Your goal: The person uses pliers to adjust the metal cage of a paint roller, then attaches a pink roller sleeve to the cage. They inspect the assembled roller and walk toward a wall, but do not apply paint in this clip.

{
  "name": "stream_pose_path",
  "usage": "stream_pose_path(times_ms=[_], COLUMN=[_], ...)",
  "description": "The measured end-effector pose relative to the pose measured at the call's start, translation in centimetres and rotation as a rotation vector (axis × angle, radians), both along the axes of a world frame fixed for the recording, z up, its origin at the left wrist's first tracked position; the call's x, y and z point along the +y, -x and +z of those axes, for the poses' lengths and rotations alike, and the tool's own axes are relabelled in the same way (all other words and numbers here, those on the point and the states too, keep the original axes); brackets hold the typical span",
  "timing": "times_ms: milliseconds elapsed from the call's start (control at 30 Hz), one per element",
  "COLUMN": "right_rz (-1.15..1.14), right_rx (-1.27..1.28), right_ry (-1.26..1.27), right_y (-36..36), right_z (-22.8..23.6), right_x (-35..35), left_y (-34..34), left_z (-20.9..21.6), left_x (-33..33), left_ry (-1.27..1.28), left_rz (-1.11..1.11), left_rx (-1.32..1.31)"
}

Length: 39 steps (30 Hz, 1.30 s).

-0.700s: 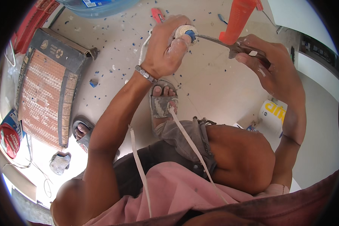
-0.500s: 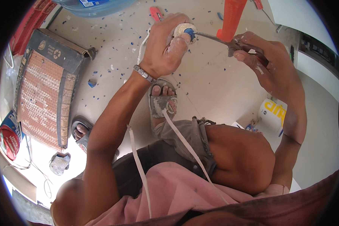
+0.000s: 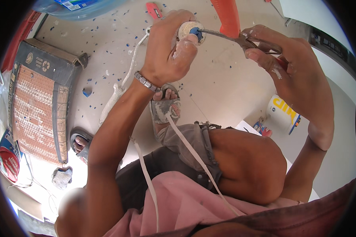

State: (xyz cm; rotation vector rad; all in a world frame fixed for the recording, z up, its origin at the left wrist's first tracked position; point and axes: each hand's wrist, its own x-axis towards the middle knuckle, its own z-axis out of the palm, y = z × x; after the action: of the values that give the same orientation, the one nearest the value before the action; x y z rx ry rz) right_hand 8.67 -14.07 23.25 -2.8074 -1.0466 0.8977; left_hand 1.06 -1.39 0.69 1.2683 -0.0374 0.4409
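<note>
My left hand is closed around a small round whitish piece, its thumb pressed near a blue lump at the centre. My right hand grips a dark metal scissors-like tool. The tool's thin pointed end reaches left and meets the blue lump. An orange tapered, handle-like piece comes down from the top edge to the tool's middle; whether it belongs to the tool I cannot tell.
Blue crumbs are scattered on the pale floor. A red-handled tool lies beyond my left hand, and a white cord runs beside my wrist. A cardboard box is at left, a white bucket at right, a clear blue container at far left.
The whole view has shifted slightly, so the floor things sit further left. More of the white cord shows beside my left forearm. Both hands keep their grips, and the tool's point stays against the blue lump.
</note>
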Motion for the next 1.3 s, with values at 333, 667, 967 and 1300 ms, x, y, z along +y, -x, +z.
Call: stream_pose_path(times_ms=[333,667,967,1300], right_rz=[0.171,-0.192,0.001,-0.003], right_rx=[-0.063,0.081,-0.028,-0.139], right_ry=[-0.04,0.115,-0.059,0.001], right_y=[-0.5,-1.8,-2.0,-0.6], right_z=[0.1,1.8,0.6,-0.2], right_x=[1.8,1.8,-2.1,-1.3], left_y=[-0.6,-0.8,-0.6,-0.9], left_z=[0.5,0.0,0.9,0.3], left_x=[0.2,0.7,0.9,1.0], left_ry=[-0.05,-0.005,-0.062,-0.062], left_rz=[0.163,-0.032,0.019,-0.062], left_rx=[-0.165,-0.044,-0.014,-0.021])
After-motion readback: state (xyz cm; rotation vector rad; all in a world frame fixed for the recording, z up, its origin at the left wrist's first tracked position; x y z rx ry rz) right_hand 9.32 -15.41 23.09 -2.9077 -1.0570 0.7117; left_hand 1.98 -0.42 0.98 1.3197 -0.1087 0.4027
